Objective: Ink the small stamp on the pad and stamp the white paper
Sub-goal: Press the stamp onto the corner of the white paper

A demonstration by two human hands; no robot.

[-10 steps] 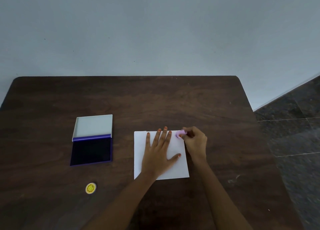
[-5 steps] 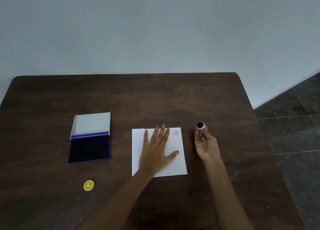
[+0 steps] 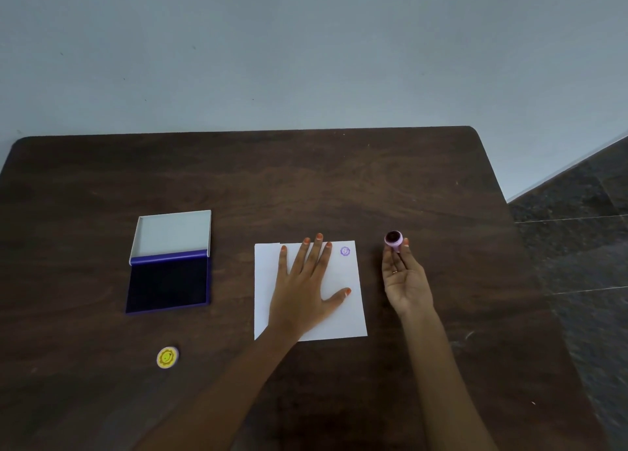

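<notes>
The white paper (image 3: 345, 311) lies flat on the dark wooden table (image 3: 306, 185). A small round purple print (image 3: 345, 251) marks its far right corner. My left hand (image 3: 302, 287) presses flat on the sheet, fingers spread. My right hand (image 3: 402, 277) is palm up to the right of the paper, off the sheet, pinching the small pink stamp (image 3: 393, 239) at its fingertips with the dark inked face turned up. The open ink pad (image 3: 168, 284) sits to the left, its dark blue pad exposed and its lid (image 3: 173, 233) folded back.
A small round yellow piece with a smiley face (image 3: 167, 357) lies near the table's front left. The table's right edge drops to a dark tiled floor (image 3: 584, 246). A pale wall rises behind the table.
My right hand lifted the stamp off the paper's far right corner and moved right, turning palm up. A purple print now shows where it pressed. My left hand stayed on the sheet.
</notes>
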